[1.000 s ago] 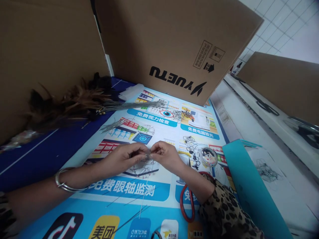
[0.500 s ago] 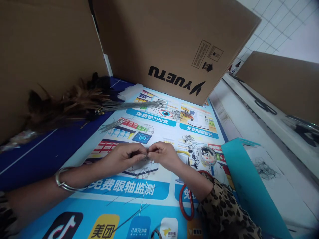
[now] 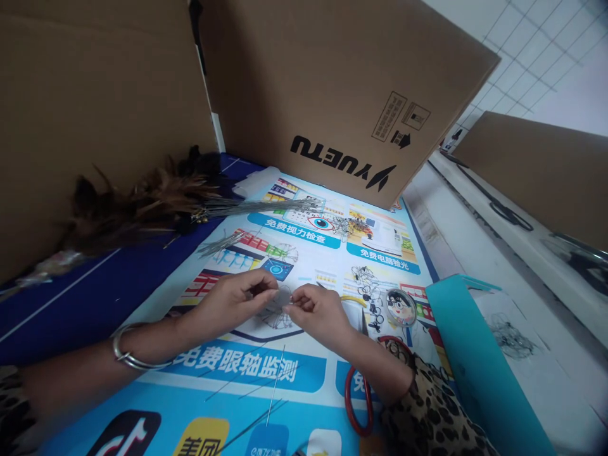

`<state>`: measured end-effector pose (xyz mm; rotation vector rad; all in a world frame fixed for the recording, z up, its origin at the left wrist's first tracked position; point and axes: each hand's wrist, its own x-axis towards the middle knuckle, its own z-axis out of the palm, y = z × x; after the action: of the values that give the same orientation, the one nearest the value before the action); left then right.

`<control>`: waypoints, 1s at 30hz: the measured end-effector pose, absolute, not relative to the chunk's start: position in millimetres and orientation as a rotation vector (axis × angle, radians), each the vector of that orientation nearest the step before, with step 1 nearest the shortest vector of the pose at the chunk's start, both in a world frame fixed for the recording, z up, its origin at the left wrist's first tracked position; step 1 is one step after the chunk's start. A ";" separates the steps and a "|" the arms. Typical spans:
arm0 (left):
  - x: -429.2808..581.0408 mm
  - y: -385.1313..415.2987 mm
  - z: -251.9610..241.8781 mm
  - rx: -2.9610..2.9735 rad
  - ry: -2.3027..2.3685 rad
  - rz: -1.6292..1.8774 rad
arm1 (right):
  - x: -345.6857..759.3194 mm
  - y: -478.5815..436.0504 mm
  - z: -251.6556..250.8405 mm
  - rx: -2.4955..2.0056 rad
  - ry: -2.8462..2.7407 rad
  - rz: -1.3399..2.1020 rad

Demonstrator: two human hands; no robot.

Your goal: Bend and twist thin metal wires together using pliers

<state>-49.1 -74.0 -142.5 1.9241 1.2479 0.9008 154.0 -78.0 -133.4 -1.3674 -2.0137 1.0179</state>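
Note:
Over the printed sheet [image 3: 308,345], my left hand [image 3: 237,299] has thumb and forefinger pinched together. Whatever is between those fingertips is too fine to make out. A short gap to the right, my right hand [image 3: 320,311] is also closed in a pinch, its tips on something tiny and unclear. Below and between the hands lies a tangle of thin bent wire [image 3: 280,322]. Closer to me, a straight thin wire rod [image 3: 275,386] lies on the sheet. Red-handled scissors [image 3: 349,405] lie partly under my right forearm.
Bundled wires [image 3: 266,206] and brown feathers [image 3: 147,196] lie back left. Small black rings [image 3: 375,313] and a round tin with a cartoon face [image 3: 400,308] sit on the right, beside a teal box [image 3: 479,354]. A tall cardboard box [image 3: 346,82] stands behind.
My hands were touching at the fingertips and have come apart, leaving a small gap. The whole view has shifted slightly, moving the scene a little right and down.

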 end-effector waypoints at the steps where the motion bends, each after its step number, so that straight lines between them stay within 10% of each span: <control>1: -49.1 -73.7 -142.7 1.929 1.241 0.894 | 153.4 -78.5 -135.9 -1.375 -1.999 1.008; 30: -51.2 -70.9 -146.7 2.029 1.055 0.881 | 154.8 -77.3 -117.1 -1.209 -2.153 1.003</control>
<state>-51.2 -70.9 -146.7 2.0289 1.0549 0.8814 154.8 -77.3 -117.1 -1.2089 -2.1534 1.0029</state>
